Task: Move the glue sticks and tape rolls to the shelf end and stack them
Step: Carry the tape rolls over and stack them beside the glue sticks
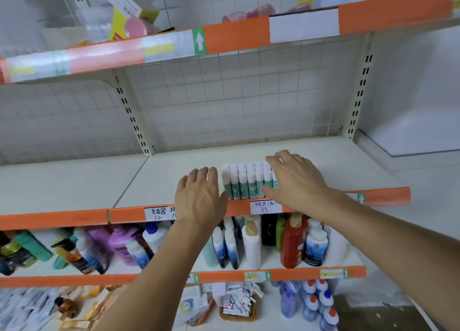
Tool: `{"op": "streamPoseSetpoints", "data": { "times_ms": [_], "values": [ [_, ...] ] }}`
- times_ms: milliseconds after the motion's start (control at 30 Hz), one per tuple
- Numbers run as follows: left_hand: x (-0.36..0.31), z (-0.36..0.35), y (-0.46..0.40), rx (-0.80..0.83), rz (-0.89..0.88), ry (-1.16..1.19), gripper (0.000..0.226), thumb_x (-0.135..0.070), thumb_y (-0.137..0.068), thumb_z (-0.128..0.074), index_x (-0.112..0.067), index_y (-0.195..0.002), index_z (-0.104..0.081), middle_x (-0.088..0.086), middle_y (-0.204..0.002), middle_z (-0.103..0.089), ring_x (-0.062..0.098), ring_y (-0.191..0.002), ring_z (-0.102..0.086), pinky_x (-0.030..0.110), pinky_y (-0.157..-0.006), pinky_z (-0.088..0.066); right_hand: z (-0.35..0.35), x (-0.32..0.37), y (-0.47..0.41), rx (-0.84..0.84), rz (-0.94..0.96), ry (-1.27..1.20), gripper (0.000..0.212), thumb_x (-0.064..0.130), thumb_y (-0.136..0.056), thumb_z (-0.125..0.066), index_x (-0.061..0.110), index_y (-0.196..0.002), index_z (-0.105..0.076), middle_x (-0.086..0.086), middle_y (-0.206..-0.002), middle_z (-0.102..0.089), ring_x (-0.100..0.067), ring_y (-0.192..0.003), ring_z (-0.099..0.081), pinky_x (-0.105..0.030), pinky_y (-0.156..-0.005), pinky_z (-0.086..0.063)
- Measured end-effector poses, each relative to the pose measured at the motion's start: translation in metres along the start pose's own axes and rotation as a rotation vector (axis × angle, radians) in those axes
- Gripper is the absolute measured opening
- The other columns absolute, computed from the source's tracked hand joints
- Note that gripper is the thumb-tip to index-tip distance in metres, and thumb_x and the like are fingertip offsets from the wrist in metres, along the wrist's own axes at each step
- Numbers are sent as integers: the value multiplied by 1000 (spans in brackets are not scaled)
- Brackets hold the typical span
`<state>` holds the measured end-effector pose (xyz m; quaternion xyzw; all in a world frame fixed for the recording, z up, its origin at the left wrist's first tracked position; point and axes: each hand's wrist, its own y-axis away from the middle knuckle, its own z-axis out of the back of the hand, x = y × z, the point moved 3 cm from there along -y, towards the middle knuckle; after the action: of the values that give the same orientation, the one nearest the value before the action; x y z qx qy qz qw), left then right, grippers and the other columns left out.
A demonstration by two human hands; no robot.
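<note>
A block of several white-capped glue sticks with teal labels [245,180] stands upright at the front of the white shelf [179,174]. My left hand [200,196] lies flat with straight fingers against the block's left side. My right hand [296,181] covers the block's right side, fingers spread over the caps and thumb at the front of the labels. No tape rolls are in view.
An orange price rail [74,217] with handwritten tags edges the shelf. The shelf runs right to an upright post [358,92] and a white wall. Bottles of shampoo and cleaner [293,241] fill the shelf below. Packaged goods sit on the shelf above.
</note>
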<state>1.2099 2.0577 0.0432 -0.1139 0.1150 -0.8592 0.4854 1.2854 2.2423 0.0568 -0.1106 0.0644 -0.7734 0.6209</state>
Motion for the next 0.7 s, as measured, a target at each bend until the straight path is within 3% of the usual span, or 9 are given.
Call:
{"op": "streamPoseSetpoints", "data": {
  "times_ms": [233,367,467,533,600,700],
  "values": [
    [40,5,25,88,200,-48,48,-50,-102,-26,-18,-125,-53,0,-127,-58,23,-122,-49,36,-105,-35,-2,74,-19,97,284,-89,63,59,-94,-48,19,-141,-45,-4,-141,-46,-28,-128,-47,-38,-107,-36],
    [80,3,44,192,310,-74,51,-50,-102,-22,-18,-124,-54,4,-127,-57,26,-122,-49,39,-102,-36,-13,124,-26,204,430,-94,66,61,-95,-45,18,-144,-41,-7,-143,-44,-29,-129,-45,-40,-106,-37],
    [115,1,59,262,408,-75,56,-54,-102,-19,-18,-124,-55,7,-130,-56,28,-123,-48,42,-100,-37,-25,166,-34,290,541,-64,59,60,-93,-48,19,-136,-46,-9,-135,-49,-30,-122,-49,-38,-95,-39],
    [140,2,69,276,458,-77,60,-57,-101,-18,-16,-128,-53,9,-133,-55,29,-124,-47,43,-101,-37,-34,194,-41,335,586,-46,46,60,-89,-52,23,-117,-50,-7,-122,-52,-29,-112,-53,-35,-81,-37],
    [167,4,79,282,507,-75,62,-58,-101,-16,-16,-130,-52,9,-133,-55,29,-125,-48,44,-104,-36,-41,221,-49,367,622,-48,41,60,-88,-53,24,-108,-49,-6,-115,-52,-27,-105,-54,-33,-76,-34],
    [208,8,92,279,565,-103,64,-57,-101,-13,-16,-130,-53,9,-132,-56,29,-124,-48,44,-105,-37,-49,266,-59,396,686,-45,50,59,-89,-53,22,-123,-52,-7,-120,-52,-28,-109,-53,-37,-85,-43]
  ]
}}
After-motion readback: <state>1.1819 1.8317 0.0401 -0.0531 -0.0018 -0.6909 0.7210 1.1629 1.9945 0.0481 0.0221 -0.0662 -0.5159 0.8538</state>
